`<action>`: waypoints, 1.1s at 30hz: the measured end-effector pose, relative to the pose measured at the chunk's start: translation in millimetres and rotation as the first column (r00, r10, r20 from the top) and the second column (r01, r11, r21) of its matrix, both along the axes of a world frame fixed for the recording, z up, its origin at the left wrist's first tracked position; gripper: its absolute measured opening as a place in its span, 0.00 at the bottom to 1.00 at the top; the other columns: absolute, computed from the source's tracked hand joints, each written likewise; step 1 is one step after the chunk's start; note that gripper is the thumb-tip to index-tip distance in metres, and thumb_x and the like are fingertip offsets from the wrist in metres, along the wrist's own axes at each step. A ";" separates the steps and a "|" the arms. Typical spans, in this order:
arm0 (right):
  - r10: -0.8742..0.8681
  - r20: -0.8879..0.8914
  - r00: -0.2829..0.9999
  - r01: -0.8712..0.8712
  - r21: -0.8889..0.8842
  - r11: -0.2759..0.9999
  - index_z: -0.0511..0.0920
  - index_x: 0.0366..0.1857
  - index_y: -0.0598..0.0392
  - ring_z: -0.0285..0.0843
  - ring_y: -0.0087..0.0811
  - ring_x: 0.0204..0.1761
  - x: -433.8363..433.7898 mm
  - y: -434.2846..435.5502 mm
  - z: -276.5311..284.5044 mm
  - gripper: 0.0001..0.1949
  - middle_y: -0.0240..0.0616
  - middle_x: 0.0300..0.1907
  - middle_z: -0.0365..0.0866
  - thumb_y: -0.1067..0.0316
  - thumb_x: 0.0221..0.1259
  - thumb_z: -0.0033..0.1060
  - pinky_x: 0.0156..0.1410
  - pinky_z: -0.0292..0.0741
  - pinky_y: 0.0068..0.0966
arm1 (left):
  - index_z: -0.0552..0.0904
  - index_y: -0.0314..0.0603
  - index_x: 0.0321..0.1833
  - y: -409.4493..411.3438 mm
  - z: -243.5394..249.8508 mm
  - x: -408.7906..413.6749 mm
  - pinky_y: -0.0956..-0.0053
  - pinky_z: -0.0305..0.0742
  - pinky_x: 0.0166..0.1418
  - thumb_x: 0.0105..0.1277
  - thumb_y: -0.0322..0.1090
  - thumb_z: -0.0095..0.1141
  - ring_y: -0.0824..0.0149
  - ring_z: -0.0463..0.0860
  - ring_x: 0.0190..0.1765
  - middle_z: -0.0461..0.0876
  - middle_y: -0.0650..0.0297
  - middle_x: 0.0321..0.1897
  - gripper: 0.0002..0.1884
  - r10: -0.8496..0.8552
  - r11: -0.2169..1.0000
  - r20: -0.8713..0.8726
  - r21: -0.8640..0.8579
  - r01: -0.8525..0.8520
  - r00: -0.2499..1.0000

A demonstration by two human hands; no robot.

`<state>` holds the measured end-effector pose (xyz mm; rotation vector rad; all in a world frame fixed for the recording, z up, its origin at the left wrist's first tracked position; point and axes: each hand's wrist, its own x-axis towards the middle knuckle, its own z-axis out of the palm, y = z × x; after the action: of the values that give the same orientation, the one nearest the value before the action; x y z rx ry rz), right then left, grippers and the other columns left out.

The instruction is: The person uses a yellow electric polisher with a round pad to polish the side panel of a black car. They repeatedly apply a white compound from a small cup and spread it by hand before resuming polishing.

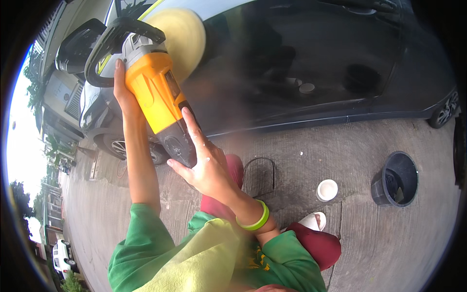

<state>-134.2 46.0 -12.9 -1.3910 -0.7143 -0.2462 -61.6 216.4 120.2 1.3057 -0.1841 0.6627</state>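
A yellow-and-black rotary car polisher point(153, 91) is held up in front of me, its round yellow foam pad point(182, 43) blurred and turned against the side of a dark car point(292, 62). My left hand point(126, 91) grips the front of the polisher's body, beside its black loop handle point(98, 69). Around the rear grip wraps my right hand point(204, 160), with white specks on the fingers and a lime-green band on the wrist. The underside of both grips is hidden.
A black bucket point(396, 182) and a small white tub point(327, 190) stand on the concrete ground point(350, 233) to the right. A black cable point(271, 164) curves near my knee. The car's side mirror point(78, 45) juts out by the polisher. A white vehicle point(62, 255) is farther off.
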 end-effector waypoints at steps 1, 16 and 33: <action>-0.036 -0.016 0.999 0.036 0.016 0.999 0.45 0.83 0.37 0.83 0.62 0.51 5.4 -9.5 5.2 0.56 0.64 0.57 0.78 0.67 0.52 0.78 0.54 0.83 0.48 | 0.78 0.35 0.61 -13.7 10.7 14.6 0.67 0.84 0.51 0.76 0.55 0.49 0.62 0.88 0.45 0.87 0.53 0.48 0.27 -0.055 0.998 -0.004 0.026 0.055 0.998; -0.281 -0.049 0.958 0.282 0.308 0.909 0.43 0.81 0.61 0.64 0.53 0.75 23.3 -56.5 37.3 0.56 0.64 0.75 0.59 0.69 0.52 0.80 0.78 0.63 0.41 | 0.79 0.41 0.61 -151.4 73.3 63.1 0.73 0.85 0.51 0.74 0.51 0.56 0.68 0.89 0.44 0.88 0.58 0.46 0.23 -0.292 0.889 -0.097 0.338 0.308 0.951; 0.003 0.068 0.998 -0.011 0.108 0.994 0.39 0.83 0.48 0.79 0.64 0.58 30.0 -20.1 38.7 0.57 0.66 0.65 0.73 0.69 0.55 0.76 0.61 0.79 0.43 | 0.81 0.32 0.57 -35.1 64.2 36.8 0.69 0.85 0.47 0.74 0.53 0.54 0.61 0.89 0.39 0.88 0.52 0.42 0.27 0.051 0.989 -0.032 0.137 -0.047 0.998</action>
<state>-104.2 25.9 25.7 -1.2817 -0.7511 -0.3236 -24.8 181.4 184.5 1.4562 -0.1715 0.6777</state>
